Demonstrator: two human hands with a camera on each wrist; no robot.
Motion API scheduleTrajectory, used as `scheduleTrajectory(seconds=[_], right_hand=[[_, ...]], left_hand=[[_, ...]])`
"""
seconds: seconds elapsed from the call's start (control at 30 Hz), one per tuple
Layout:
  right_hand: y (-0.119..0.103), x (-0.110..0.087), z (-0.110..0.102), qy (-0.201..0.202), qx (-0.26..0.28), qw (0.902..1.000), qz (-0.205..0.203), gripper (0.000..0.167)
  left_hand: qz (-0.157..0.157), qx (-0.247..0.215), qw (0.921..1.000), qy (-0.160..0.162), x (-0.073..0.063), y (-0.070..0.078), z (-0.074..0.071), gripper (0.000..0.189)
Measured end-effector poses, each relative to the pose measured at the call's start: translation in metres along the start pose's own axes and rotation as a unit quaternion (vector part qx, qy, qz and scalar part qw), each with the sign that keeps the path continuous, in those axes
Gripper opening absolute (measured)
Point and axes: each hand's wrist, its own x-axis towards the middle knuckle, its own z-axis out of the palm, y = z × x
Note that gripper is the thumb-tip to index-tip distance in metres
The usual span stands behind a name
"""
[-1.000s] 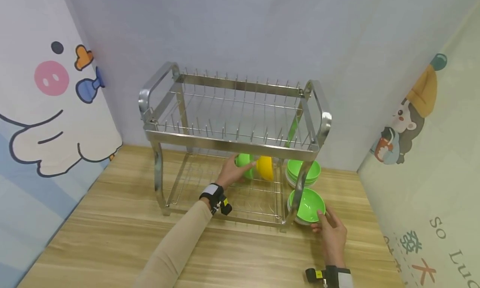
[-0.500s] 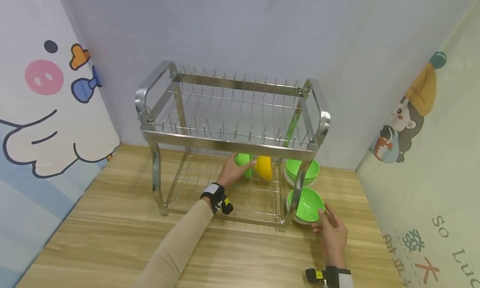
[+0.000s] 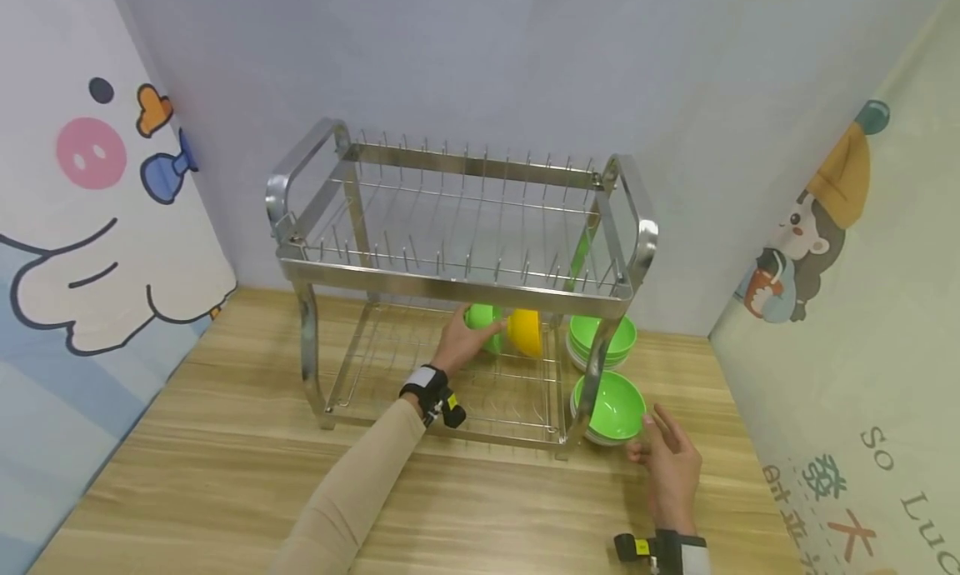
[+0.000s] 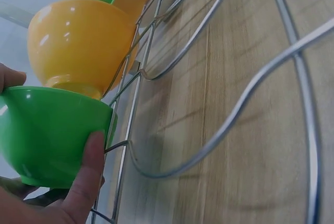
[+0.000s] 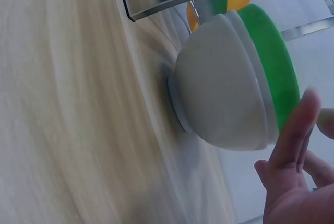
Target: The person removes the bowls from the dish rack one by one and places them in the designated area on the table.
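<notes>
My left hand (image 3: pixel 463 342) holds a green bowl (image 4: pixel 52 132) on the lower tier of the metal dish rack (image 3: pixel 450 290). That bowl stands on its side against the wires. Right of it, a yellow bowl (image 3: pixel 525 333) also stands on edge, its base toward the green one. Beside the rack's front right leg is a stack of bowls, a green bowl (image 3: pixel 617 407) nested in a white bowl (image 5: pixel 222 83). Close to this stack's right rim is my right hand (image 3: pixel 670 467), fingers loosely bent and holding nothing.
Behind the front stack, more green bowls (image 3: pixel 603 335) sit nested over white on the wooden table (image 3: pixel 480 508). The rack's upper tier has upright wire prongs. Its right legs stand close to both stacks. Cloth backdrops (image 3: pixel 480 58) enclose the table.
My right hand has come away from the front stack's rim, shifting slightly right. The left hand stays on its green bowl. The head view has shifted slightly.
</notes>
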Motion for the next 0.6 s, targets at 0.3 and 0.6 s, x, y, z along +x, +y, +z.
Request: scheduleTrajectory(seconds=[0.3, 0.6], right_hand=[[-0.004, -0.004, -0.005, 0.018, -0.011, 0.9997, 0.010, 0.058], [-0.009, -0.011, -0.010, 0.031, -0.015, 0.9994, 0.007, 0.056]], left_hand=[[0.005, 0.009, 0.9998, 0.014, -0.003, 0.006, -0.011, 0.078], [0.008, 0.042, 0.9985, 0.033, -0.010, 0.013, -0.036, 0.076]])
